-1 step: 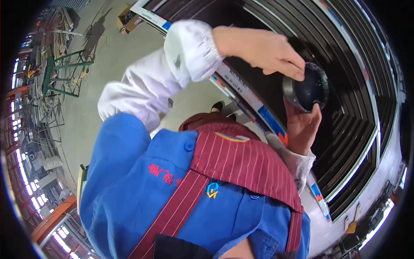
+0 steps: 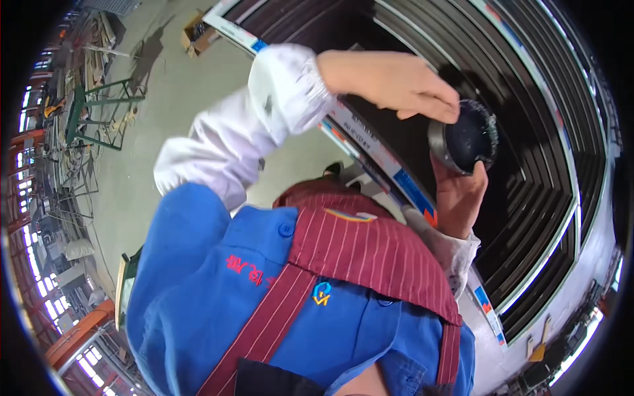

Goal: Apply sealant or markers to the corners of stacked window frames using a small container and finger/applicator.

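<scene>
A dark round bowl (image 2: 465, 142) with a dull metal-looking outer side and small pale specks round its rim is tilted, so its black inside shows. My right hand (image 2: 457, 201) grips it from below, the thumb hooked over the near rim. From the left, my left hand (image 2: 396, 82) reaches across, its fingers bunched together at the bowl's left rim. Whatever those fingertips pinch, if anything, is hidden. Beneath both hands lie long dark brown profiles (image 2: 535, 198), side by side, with pale edges.
White, blue and red printed film runs along the nearest profile edge (image 2: 413, 185). On the floor at upper left stand an open cardboard box (image 2: 198, 34) and a green metal frame (image 2: 105, 112). A brush-like tool with a wooden handle (image 2: 541, 340) lies at lower right.
My left hand has shifted slightly left and down, its fingertips drawing back from inside the bowl to its rim. The bowl and my right hand have moved a little left.
</scene>
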{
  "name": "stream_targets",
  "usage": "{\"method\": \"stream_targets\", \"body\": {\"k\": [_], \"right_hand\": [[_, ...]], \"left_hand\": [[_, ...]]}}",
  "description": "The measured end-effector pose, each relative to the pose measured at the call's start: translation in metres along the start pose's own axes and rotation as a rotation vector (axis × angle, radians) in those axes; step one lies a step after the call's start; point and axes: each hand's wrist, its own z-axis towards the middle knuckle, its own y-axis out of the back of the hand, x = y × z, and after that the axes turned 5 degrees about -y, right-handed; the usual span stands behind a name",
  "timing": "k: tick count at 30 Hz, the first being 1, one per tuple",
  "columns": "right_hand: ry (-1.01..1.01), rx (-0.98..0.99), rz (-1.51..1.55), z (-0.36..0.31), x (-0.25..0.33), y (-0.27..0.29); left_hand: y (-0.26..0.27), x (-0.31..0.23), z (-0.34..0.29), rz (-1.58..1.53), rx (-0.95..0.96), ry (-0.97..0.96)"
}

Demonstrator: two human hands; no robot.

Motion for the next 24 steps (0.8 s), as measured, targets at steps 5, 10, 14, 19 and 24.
{"method": "stream_targets", "body": {"k": [5, 10, 14, 19, 24], "right_hand": [[0.044, 0.037, 0.0, 0.025, -0.014, -0.013], [0.09, 0.002, 0.051, 0.055, -0.027, -0.006], [0.159, -0.099, 0.048, 0.073, -0.04, -0.012], [0.241, -0.172, 0.093, 0.098, -0.058, -0.024], [0.306, -0.348, 0.105, 0.111, -0.064, -0.021]], "left_hand": [[0.028, 0.045, -0.037, -0.09, -0.197, 0.078], [0.087, 0.123, -0.031, -0.142, -0.394, 0.273], [0.146, 0.21, -0.004, -0.115, -0.469, 0.419], [0.224, 0.314, 0.05, -0.024, -0.647, 0.587], [0.281, 0.385, 0.096, -0.004, -0.699, 0.706]]}}
